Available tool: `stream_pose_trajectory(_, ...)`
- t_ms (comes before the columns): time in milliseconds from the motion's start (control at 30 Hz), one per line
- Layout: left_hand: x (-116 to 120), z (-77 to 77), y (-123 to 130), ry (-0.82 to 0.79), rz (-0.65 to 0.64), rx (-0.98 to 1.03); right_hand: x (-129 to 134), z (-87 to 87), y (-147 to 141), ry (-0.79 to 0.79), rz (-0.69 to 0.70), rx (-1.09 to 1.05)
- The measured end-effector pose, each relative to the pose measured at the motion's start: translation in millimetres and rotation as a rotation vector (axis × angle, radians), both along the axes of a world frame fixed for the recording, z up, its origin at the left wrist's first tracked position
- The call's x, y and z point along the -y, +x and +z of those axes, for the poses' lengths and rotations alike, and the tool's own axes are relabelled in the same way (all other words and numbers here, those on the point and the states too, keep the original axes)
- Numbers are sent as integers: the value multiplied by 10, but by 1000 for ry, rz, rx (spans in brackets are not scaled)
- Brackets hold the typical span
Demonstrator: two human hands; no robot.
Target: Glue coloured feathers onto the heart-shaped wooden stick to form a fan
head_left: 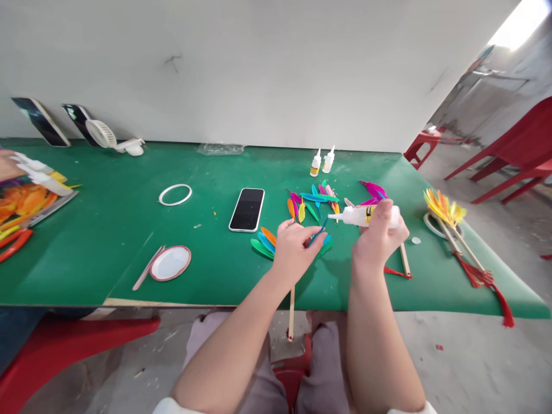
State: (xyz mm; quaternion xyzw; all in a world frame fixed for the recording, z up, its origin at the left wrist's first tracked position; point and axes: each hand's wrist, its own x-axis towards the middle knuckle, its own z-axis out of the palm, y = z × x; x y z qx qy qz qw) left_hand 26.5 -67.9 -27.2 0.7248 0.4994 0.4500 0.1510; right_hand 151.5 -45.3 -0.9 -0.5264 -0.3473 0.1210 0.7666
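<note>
My left hand (295,248) pinches a blue feather (318,234) over a partly built feather fan (268,241) of green, blue and orange feathers, whose wooden stick (292,313) hangs past the table's front edge. My right hand (379,233) grips a white glue bottle (366,215) held sideways, its nozzle pointing left at the blue feather's upper end. Loose coloured feathers (317,200) lie just behind both hands.
A phone (247,209) lies face up on the green table (107,230). A white ring (175,194), a round disc (170,263) with a stick, two glue bottles (321,162), a finished yellow fan (448,218), a small fan (107,137) and red chairs (513,155) surround it. Another person's hand (8,167) works at far left.
</note>
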Motion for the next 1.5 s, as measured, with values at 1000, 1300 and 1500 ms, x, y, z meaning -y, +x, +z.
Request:
stream_pose_trajectory(1000,354,-151,-397,-568,26,401,33,128,-373,-165,443,215)
stream_pose_trajectory(1300,362,-182,-347,-586,-8,385,-6,62,-233,-151,271,211)
stream_pose_trajectory(1500,357,-174,-344,-601,-8,386,20,55,-284,-166,442,98)
